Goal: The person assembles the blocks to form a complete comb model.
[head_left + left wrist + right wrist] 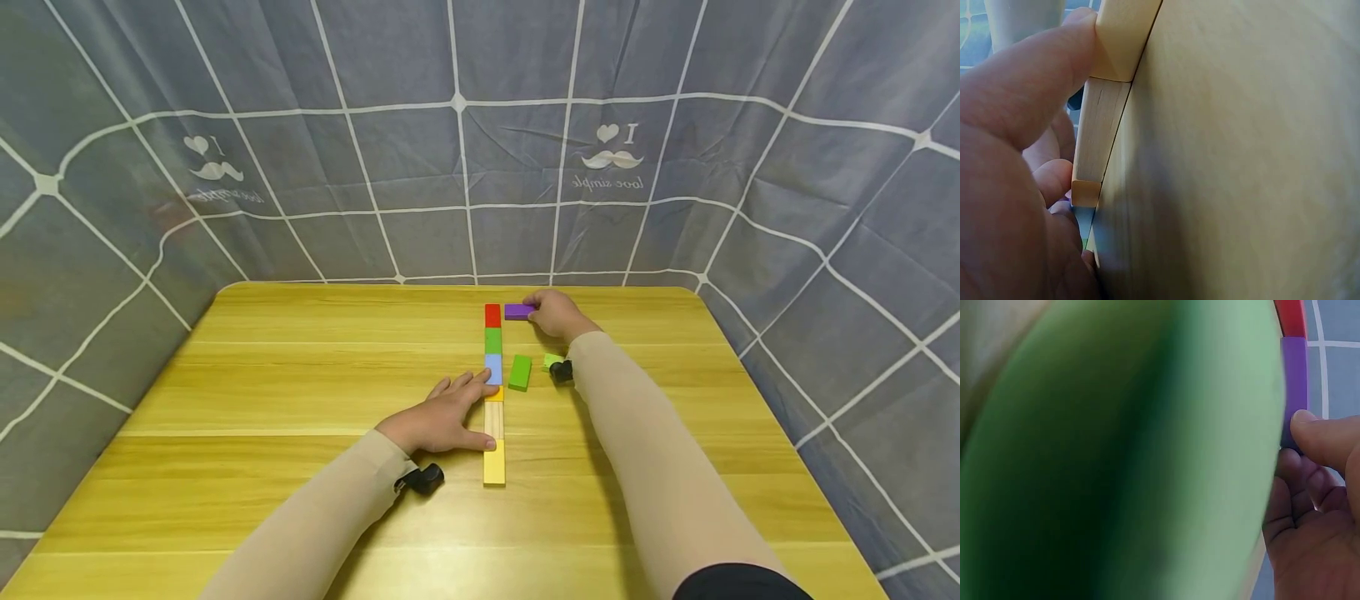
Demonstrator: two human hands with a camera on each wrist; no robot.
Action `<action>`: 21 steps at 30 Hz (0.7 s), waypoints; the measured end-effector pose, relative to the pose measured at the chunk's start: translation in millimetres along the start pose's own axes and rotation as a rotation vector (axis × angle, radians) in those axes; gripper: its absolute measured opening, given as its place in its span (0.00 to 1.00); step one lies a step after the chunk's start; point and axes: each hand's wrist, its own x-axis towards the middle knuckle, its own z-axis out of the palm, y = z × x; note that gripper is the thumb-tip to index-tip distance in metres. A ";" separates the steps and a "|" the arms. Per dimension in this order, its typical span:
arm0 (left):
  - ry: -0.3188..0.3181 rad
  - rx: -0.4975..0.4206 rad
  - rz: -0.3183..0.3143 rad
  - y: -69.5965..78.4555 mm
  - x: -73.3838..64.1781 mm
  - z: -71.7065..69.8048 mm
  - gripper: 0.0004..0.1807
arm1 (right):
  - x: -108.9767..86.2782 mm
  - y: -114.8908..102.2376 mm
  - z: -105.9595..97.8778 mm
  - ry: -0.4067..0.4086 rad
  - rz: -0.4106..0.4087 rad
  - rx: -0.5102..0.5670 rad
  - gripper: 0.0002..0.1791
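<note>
- Purple block [517,312]: I have it near the far edge of the table [315,358], crosswise to a row of blocks, just beside the red block [492,316], a thin gap between them in my head view.
- Right hand [557,314]: I see thumb and fingers pinching the purple piece by its outer end.
- Left hand [444,417]: its fingers are extended and spread, fingertips over the blue block [492,367] and orange block [497,397], thumb at the yellow block [494,468].
- Coming nearer from red, I count a green block [492,340], then blue, orange, a plain wood block [494,419] and yellow, end to end.
- Right of the row I see a loose green block [520,372] and a lime block [551,360], partly hidden by the wrist camera [561,372].
</note>
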 end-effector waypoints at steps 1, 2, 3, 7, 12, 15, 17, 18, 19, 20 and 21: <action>0.001 0.000 0.001 0.2 -0.2 0.1 0.49 | 0.2 0.2 0.4 0.001 -0.002 -0.002 0.21; 0.000 0.003 -0.002 0.2 -0.3 0.2 0.49 | 0.6 0.3 1.0 0.001 -0.002 -0.002 0.21; 0.001 0.004 -0.002 0.3 -0.4 0.3 0.49 | 1.0 0.5 1.6 0.001 -0.002 0.001 0.21; 0.001 0.000 -0.001 -0.3 0.2 0.6 0.50 | 2.7 1.9 3.4 -0.005 -0.001 0.006 0.22; 0.003 -0.006 0.006 -0.6 0.1 0.4 0.50 | 3.7 5.8 4.8 -0.008 0.017 0.059 0.24; 0.002 -0.001 0.007 -1.1 -0.1 0.2 0.50 | 3.8 8.5 5.3 -0.005 0.028 0.109 0.25; 0.003 -0.001 0.011 -1.6 0.0 0.3 0.50 | 3.6 9.6 5.4 0.000 0.033 0.133 0.26; 0.001 0.002 0.011 -1.8 0.1 0.3 0.50 | 3.4 10.0 5.3 0.003 0.034 0.135 0.26; 0.000 0.003 0.012 -1.9 0.1 0.2 0.50 | 3.4 10.2 5.4 0.004 0.036 0.135 0.25; 0.000 0.004 0.012 -1.9 0.2 0.1 0.50 | 3.6 10.3 5.5 0.007 0.035 0.128 0.25; 0.001 0.003 0.014 -1.9 0.3 0.0 0.50 | 3.4 10.0 5.4 0.007 0.038 0.126 0.25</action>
